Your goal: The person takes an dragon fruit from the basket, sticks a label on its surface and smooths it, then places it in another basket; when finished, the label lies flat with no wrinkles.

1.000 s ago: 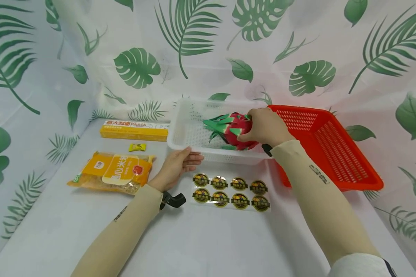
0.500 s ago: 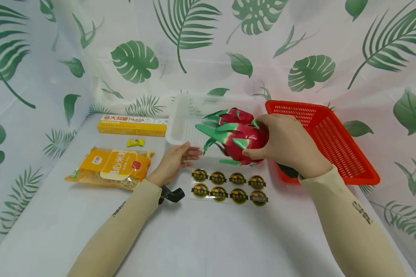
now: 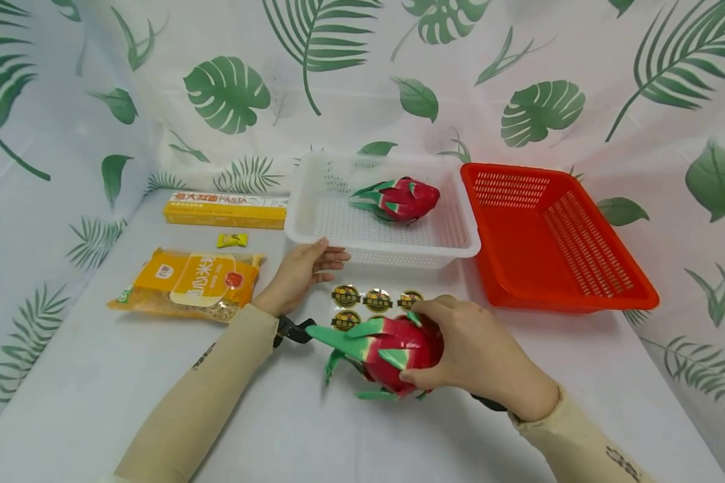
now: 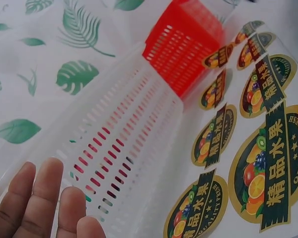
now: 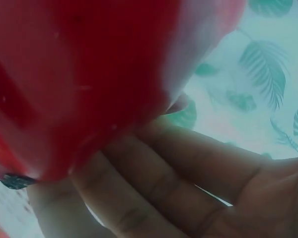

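My right hand (image 3: 480,355) grips a dragon fruit (image 3: 393,352) from its right side, over the near part of the table. The fruit's green leaf tips point left, and it covers part of the sticker sheet (image 3: 377,300). Its red skin (image 5: 99,74) fills much of the right wrist view, with my fingers curled under it. A second dragon fruit (image 3: 406,200) lies in the white basket (image 3: 338,243). At that basket's front left, my left hand (image 3: 299,274) has relaxed fingers and holds nothing; its thumb tip is right at the rim.
To the right of the white basket stands a red basket (image 3: 574,295). On the left are a pasta box (image 3: 226,211), a small yellow packet (image 3: 232,240) and an orange bag (image 3: 187,285). Leaf-patterned cloth (image 3: 338,87) walls the back and sides.
My right hand has lifted one dragon fruit out of the white basket and carried it toward me, over the stickers. The left hand stays by the basket's front rim.
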### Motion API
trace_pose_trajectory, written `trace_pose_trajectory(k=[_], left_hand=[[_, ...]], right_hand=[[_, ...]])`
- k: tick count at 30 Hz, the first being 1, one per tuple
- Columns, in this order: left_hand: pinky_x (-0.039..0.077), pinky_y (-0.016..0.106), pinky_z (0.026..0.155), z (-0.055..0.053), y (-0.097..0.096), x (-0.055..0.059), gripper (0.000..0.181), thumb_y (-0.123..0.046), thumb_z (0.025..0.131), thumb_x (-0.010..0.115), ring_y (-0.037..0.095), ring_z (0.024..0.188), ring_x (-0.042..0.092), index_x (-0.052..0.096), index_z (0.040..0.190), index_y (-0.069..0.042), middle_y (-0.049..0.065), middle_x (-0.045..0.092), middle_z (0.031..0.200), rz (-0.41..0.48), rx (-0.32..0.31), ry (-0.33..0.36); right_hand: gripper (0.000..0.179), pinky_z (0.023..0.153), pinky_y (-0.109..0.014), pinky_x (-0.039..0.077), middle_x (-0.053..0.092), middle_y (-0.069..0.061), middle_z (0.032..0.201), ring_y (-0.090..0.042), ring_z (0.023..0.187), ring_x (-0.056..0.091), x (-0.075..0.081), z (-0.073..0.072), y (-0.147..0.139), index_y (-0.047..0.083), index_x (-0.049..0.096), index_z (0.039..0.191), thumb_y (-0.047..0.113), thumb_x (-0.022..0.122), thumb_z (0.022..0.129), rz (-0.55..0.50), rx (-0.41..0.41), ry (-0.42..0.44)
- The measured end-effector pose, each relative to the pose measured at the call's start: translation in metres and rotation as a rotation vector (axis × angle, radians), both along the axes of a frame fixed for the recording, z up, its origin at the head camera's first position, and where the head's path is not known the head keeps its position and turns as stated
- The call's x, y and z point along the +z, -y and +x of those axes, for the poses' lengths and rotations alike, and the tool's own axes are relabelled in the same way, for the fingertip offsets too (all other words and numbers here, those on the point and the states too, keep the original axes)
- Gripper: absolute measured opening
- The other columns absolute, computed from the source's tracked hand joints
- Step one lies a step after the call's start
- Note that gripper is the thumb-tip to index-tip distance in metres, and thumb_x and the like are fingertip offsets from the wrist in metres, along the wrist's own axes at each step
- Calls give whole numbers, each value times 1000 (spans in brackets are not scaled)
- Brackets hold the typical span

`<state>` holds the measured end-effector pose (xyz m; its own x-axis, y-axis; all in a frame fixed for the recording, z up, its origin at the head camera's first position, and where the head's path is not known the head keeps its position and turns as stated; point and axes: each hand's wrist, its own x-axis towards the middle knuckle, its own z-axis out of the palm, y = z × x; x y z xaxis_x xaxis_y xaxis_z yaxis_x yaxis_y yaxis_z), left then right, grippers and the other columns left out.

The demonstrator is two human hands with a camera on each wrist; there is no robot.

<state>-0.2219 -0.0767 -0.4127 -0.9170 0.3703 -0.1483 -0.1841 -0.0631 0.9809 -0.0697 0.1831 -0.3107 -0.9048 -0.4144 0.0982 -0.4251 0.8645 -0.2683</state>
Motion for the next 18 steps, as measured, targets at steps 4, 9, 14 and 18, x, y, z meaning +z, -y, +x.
trace_pose_trajectory(k=[4, 9, 14, 18], left_hand=[[54, 27, 94, 0, 1, 0, 55, -40, 115, 32, 39, 136, 56, 61, 139, 0, 16, 66, 141, -13, 0, -1], [54, 27, 93, -1, 2, 0, 55, -40, 115, 32, 35, 133, 58, 62, 139, 0, 16, 66, 141, -17, 10, 8], [53, 31, 98, -1, 2, 2, 54, -40, 114, 34, 38, 136, 56, 62, 139, -1, 16, 66, 141, -12, 15, 19], [53, 32, 99, -1, 2, 2, 53, -39, 114, 34, 38, 135, 57, 62, 139, -1, 17, 65, 142, -26, 13, 11]], right_hand=[[73, 76, -30, 59, 74, 0, 105, -10, 90, 64, -17, 14, 5, 9, 72, 119, 47, 96, 62, 18, 1, 6], [73, 75, -31, 58, 73, -1, 107, -12, 91, 64, -25, 24, 8, 11, 72, 119, 49, 96, 62, 45, -38, 31], [81, 81, -36, 62, 71, -4, 115, -17, 100, 66, -29, 34, 13, 11, 70, 123, 52, 98, 59, 81, -45, -15], [83, 84, -36, 63, 68, -3, 117, -17, 106, 64, -31, 42, 17, 13, 69, 122, 54, 99, 57, 107, -33, -61]])
